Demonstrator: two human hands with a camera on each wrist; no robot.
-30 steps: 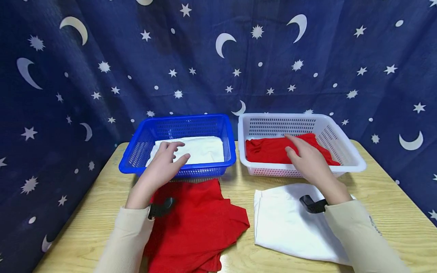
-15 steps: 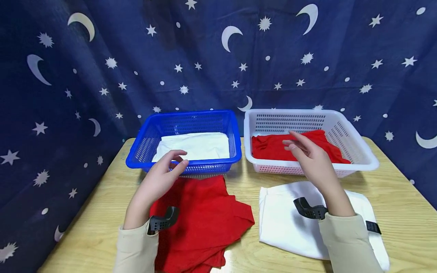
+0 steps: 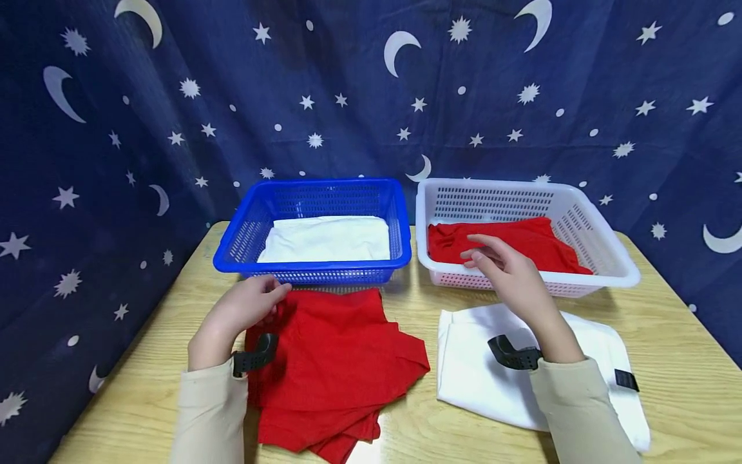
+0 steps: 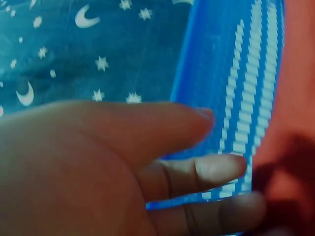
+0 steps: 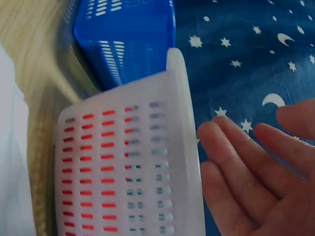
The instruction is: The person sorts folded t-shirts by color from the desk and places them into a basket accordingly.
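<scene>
Red cloth (image 3: pixel 336 361), flap (image 3: pixel 413 356) to the right

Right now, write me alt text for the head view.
A person's left grip is near a red cloth, the right grip over a white basket of red fabric. Left of that basket, a blue basket holds white fabric; a white cloth lies on the wooden table.

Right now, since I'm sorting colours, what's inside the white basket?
Red cloth lies inside the white plastic basket; the right hand hides part, and anything beneath is covered.
</scene>
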